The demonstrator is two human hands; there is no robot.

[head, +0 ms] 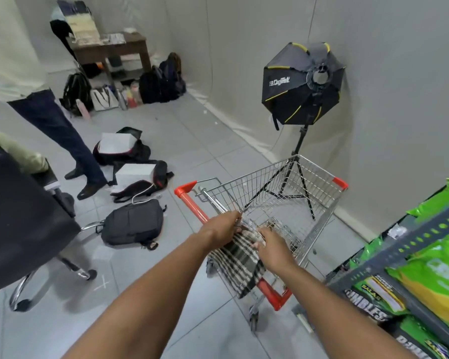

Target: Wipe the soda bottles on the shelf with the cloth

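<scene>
Cloth [240, 257]: checked black-and-cream fabric, draped over the handle end of the shopping cart [283, 193] at 6 o'clock of its basket, one end hanging below the red handle [192, 203].
Left hand [224, 226]: fingers curled onto the cloth's upper edge at the cart rim; apparently pinching it.
Right hand [272, 244]: laid palm-down on the cloth, fingers bent; whether it gripped could not be told.
Handling: judged soft, light and limp; likely to snag on the wire mesh, so best gathered in a bunch at the middle and lifted clear.
Shelf [399, 244]: at 3 o'clock of the cart, stocked with green snack bags [430, 270].
Soda bottles: none in view.
</scene>
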